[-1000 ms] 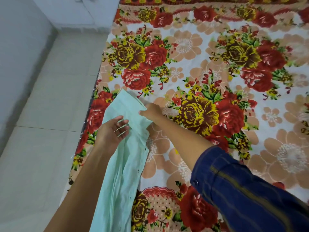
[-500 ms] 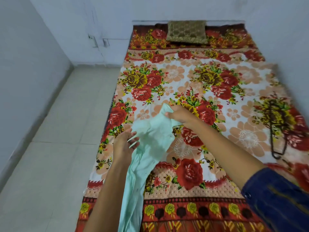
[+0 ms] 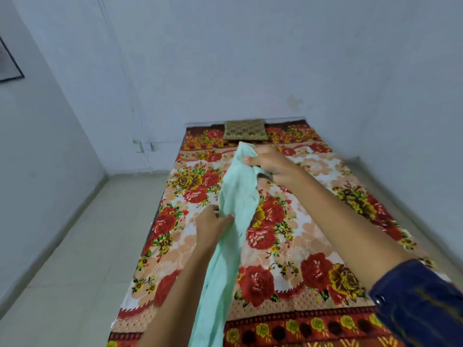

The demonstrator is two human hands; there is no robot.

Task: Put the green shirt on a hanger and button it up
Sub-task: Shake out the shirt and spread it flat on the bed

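The pale green shirt [image 3: 233, 209] hangs bunched in a long strip above the bed, running from the top grip down past the frame's lower edge. My right hand [image 3: 271, 164] is shut on its upper end, held high and forward. My left hand [image 3: 210, 224] grips the cloth lower down on its left side, fingers pinched into a fold. No hanger shows in this view.
A bed with a red and yellow floral sheet [image 3: 313, 234] fills the middle and right. A brown patterned pillow [image 3: 245, 130] lies at its far end against the wall. Pale tiled floor [image 3: 82, 246] runs along the left, bounded by white walls.
Both hands have lifted the shirt up off the bed and forward. The view has tilted up, now showing the back wall. A dark looped object seen on the right of the sheet is out of sight.
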